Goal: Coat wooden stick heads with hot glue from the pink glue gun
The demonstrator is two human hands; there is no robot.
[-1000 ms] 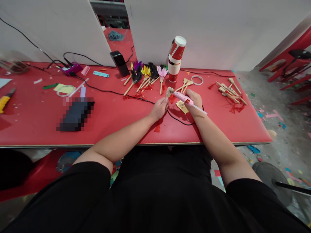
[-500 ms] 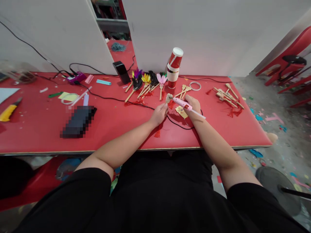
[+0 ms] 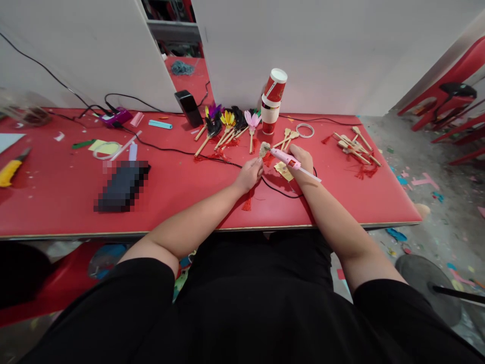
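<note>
My left hand (image 3: 249, 175) is closed around a small wooden stick whose pale, flat head (image 3: 264, 148) pokes out above the fingers. Below the wrist hangs a red tassel (image 3: 247, 203), apparently part of that stick. A pink hot glue gun (image 3: 286, 157) is gripped in my right hand (image 3: 303, 158), its nozzle at the pale head; whether they touch I cannot tell. From the gun's rear juts a clear glue stick (image 3: 313, 177). Under the gun lies a yellowish paper piece (image 3: 284, 172). Two wooden sticks with broad heads (image 3: 291, 134) rest just behind my right hand.
Feather-topped sticks (image 3: 227, 121) lie at the back beside stacked paper cups (image 3: 271, 108). More tasselled wooden sticks (image 3: 354, 146) are on the right. A black cord (image 3: 170, 148) runs from a purple power socket (image 3: 115, 118). A yellow cutter knife (image 3: 10, 172) lies far left.
The view has tilted slightly. Both hands keep nearly the same pose, with the glue gun's nozzle still at the stick's head.
</note>
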